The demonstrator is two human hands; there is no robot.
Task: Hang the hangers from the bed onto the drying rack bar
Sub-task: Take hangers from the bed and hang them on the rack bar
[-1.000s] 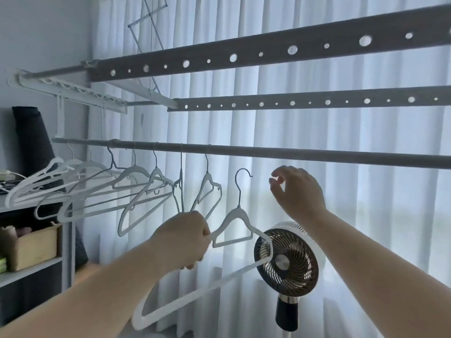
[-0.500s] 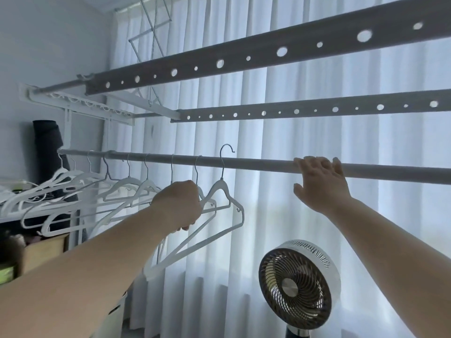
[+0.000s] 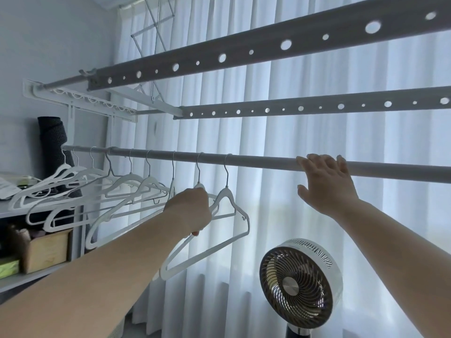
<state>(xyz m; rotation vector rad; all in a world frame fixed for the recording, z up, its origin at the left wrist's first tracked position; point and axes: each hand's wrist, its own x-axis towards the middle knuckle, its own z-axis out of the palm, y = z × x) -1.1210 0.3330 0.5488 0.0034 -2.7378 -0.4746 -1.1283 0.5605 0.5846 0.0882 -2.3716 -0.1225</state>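
A round grey drying rack bar [image 3: 263, 161] runs left to right across the middle. Several white hangers [image 3: 127, 184] hang from its left part by metal hooks. The rightmost white hanger [image 3: 234, 211] has its hook over the bar. My left hand [image 3: 189, 208] grips that hanger's left shoulder, fingers curled round it. My right hand [image 3: 327, 181] rests on the bar further right, its fingers laid over the top of the tube. The bed is out of view.
Two flat perforated rails [image 3: 305, 107] of the rack pass overhead. A round floor fan [image 3: 300, 281] stands below, in front of white curtains [image 3: 280, 215]. At left, a shelf unit [image 3: 31, 276] holds a cardboard box [image 3: 46, 250], with a dark rolled mat [image 3: 52, 140] above.
The hanger in my left hand rose and its hook went over the bar, right of the others. My right hand moved up from mid-air onto the bar.
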